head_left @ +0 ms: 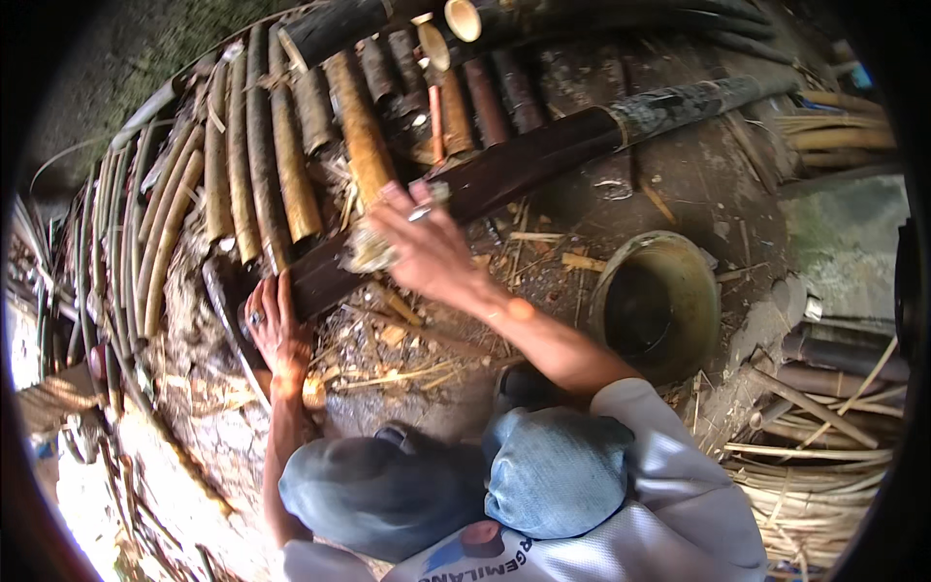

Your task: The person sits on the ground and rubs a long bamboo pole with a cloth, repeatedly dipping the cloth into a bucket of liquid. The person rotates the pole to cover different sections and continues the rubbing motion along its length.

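Note:
A long dark bamboo pole [543,158] lies slantwise in front of me, from the near left to the far right; its far part is mottled grey. At its near left end, my left hand [277,328] grips the pole, fingers laid over it and a ring on one finger. My right hand [424,242], slightly blurred and also ringed, presses a pale, crumpled wad [370,248] against the pole. Whether the wad is cloth or fibre I cannot tell. Its middle is hidden by the hand.
Several cut bamboo lengths [264,145] lie side by side beyond the pole. A round bucket [708,320] with a dark inside stands to the right. Bamboo shavings [388,373] litter the ground before my knees. Thin strips [815,495] are piled at the lower right.

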The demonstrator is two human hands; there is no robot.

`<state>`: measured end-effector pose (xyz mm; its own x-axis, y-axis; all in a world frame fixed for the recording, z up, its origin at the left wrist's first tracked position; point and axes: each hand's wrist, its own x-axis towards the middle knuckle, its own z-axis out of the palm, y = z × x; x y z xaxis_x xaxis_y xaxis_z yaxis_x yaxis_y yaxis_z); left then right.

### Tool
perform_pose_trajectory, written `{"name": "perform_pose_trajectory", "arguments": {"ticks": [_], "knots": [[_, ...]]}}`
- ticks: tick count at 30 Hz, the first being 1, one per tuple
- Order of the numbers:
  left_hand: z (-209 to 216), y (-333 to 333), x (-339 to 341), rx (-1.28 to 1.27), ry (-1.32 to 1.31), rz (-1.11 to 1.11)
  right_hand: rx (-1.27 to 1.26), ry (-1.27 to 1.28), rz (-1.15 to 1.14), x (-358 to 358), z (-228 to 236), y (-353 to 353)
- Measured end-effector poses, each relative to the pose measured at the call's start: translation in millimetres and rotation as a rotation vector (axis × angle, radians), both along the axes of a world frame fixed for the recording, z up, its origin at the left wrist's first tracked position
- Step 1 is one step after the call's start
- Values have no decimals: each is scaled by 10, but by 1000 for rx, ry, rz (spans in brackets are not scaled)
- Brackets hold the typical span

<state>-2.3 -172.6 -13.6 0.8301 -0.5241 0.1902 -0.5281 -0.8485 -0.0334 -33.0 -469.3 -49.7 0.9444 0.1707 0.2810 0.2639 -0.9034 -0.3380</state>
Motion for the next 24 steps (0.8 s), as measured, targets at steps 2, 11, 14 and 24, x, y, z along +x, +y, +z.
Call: {"name": "perform_pose_trajectory", "arguments": {"ticks": [2,11,14,24], "knots": [[269,84,7,-26,163,69,74,74,-332,63,264,-806],[547,-222,666,66,565,-31,274,489,-735,368,390,-1943],[368,-340,535,39,444,-120,-59,186,-398,106,345,-256],[-102,-242,353,-30,194,-166,-270,17,-919,-232,5,-4218]]}}
